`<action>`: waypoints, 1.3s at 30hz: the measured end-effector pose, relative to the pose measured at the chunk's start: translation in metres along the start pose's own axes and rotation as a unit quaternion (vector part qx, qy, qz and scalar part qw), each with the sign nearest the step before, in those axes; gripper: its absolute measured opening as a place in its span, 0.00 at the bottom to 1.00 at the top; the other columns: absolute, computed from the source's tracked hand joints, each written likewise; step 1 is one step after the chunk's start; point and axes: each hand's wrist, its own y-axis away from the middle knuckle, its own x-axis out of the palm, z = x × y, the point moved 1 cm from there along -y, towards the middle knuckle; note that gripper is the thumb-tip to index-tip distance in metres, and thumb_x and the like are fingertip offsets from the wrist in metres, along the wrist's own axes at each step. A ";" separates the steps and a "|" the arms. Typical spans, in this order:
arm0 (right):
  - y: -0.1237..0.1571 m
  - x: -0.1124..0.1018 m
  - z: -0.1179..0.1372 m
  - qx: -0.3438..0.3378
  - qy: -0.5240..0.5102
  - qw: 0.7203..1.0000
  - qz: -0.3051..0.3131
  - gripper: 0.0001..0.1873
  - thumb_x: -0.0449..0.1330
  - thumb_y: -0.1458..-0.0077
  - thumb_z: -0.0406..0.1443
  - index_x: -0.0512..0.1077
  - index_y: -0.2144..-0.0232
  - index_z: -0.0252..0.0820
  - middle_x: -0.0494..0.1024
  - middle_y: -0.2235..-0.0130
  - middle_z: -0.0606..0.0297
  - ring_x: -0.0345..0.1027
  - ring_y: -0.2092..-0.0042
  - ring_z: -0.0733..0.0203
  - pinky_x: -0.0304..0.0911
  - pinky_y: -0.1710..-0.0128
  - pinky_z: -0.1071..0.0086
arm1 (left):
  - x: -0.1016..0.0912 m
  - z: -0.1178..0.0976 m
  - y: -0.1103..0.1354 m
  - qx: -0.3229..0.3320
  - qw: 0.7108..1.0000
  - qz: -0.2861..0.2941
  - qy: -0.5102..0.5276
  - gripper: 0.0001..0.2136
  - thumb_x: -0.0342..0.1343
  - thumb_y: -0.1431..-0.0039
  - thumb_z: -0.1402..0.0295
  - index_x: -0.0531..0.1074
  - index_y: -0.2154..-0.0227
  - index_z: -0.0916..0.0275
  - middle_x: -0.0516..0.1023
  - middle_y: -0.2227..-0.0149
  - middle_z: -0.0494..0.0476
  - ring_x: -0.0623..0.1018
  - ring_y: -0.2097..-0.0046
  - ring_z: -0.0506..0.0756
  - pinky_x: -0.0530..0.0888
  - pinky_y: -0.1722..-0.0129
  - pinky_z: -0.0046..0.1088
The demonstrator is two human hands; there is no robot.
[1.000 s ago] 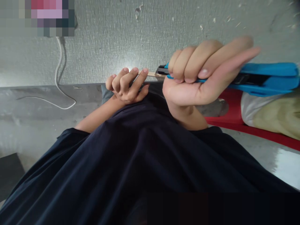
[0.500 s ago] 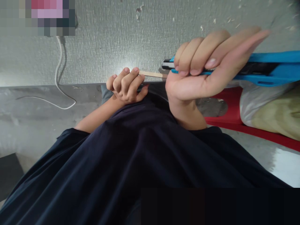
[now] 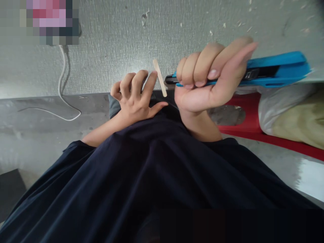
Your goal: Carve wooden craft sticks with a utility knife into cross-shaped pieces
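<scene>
My left hand (image 3: 133, 98) is in front of my dark shirt, fingers loosely curled and partly spread. A thin flat wooden stick (image 3: 160, 78) stands tilted between its index fingertip and thumb, held only lightly. My right hand (image 3: 202, 89) is closed in a fist round a blue utility knife (image 3: 275, 67). The knife's dark front end points left and sits just right of the stick. Its blue body sticks out to the right past my fingers. Whether the blade touches the stick I cannot tell.
A grey textured floor with small wood shavings (image 3: 238, 23) lies ahead. A white cable (image 3: 63, 84) curls at the left. A red plastic seat (image 3: 243, 130) with a pale bag (image 3: 291, 114) on it is at the right. A dark object (image 3: 10, 189) sits at bottom left.
The stick has swung from lying level toward the knife to standing tilted. My left fingers have loosened and spread. My right hand with the knife has dropped slightly and shifted left.
</scene>
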 end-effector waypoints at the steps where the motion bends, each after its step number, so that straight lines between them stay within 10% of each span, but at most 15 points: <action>1: 0.001 0.000 0.000 0.008 -0.008 1.000 0.009 0.36 0.74 0.36 0.58 0.58 0.76 0.48 0.50 0.78 0.76 0.44 0.79 0.67 0.53 0.77 0.67 | -0.008 -0.007 -0.002 0.003 1.000 0.005 0.007 0.54 0.43 0.42 0.16 0.74 0.29 0.51 0.79 0.30 0.69 0.70 0.28 0.81 0.46 0.27 0.67; 8: 0.004 0.009 0.005 -0.005 -0.053 0.997 0.051 0.38 0.73 0.36 0.60 0.57 0.77 0.45 0.52 0.79 0.77 0.49 0.80 0.70 0.60 0.76 0.72 | -0.023 -0.021 -0.013 -0.052 0.997 0.046 0.032 0.31 0.48 0.26 0.33 0.78 0.36 0.46 0.82 0.33 0.61 0.70 0.26 0.77 0.48 0.27 0.66; 14: -0.017 0.012 -0.019 -0.191 -0.058 0.976 -0.083 0.39 0.41 0.20 0.64 0.47 0.76 0.44 0.41 0.79 0.75 0.33 0.84 0.75 0.39 0.86 0.79 | -0.013 -0.002 -0.007 -0.029 0.998 0.032 0.048 0.20 0.47 0.22 0.44 0.79 0.43 0.44 0.84 0.35 0.54 0.74 0.29 0.70 0.47 0.25 0.65; 20: -0.005 0.006 0.000 -0.067 0.021 0.997 0.040 0.39 0.50 0.22 0.64 0.53 0.76 0.44 0.49 0.76 0.73 0.49 0.79 0.72 0.59 0.78 0.76 | 0.004 0.007 -0.005 -0.080 0.992 0.066 0.075 0.24 0.52 0.25 0.39 0.76 0.41 0.48 0.83 0.37 0.56 0.70 0.23 0.71 0.48 0.22 0.65; 27: -0.008 0.002 -0.017 -0.093 0.014 0.993 0.074 0.41 0.48 0.22 0.65 0.48 0.76 0.42 0.46 0.78 0.73 0.41 0.81 0.73 0.56 0.78 0.77 | 0.032 0.027 0.005 -0.076 0.992 0.055 0.084 0.27 0.49 0.25 0.35 0.74 0.40 0.49 0.80 0.34 0.57 0.69 0.22 0.72 0.44 0.20 0.68; 30: -0.009 0.001 -0.023 -0.203 -0.085 0.973 0.067 0.41 0.39 0.21 0.66 0.46 0.75 0.42 0.40 0.80 0.74 0.32 0.84 0.75 0.43 0.84 0.78 | 0.045 0.035 0.010 -0.058 0.995 0.016 0.077 0.27 0.40 0.22 0.37 0.74 0.42 0.48 0.80 0.33 0.55 0.71 0.23 0.70 0.40 0.21 0.70; 39: 0.000 0.008 0.013 -0.014 0.025 0.999 0.020 0.43 0.68 0.36 0.67 0.54 0.80 0.44 0.46 0.80 0.73 0.43 0.81 0.67 0.55 0.77 0.68 | 0.046 0.032 0.011 -0.089 0.995 0.030 0.021 0.24 0.41 0.22 0.43 0.78 0.44 0.46 0.82 0.31 0.55 0.72 0.24 0.71 0.46 0.24 0.69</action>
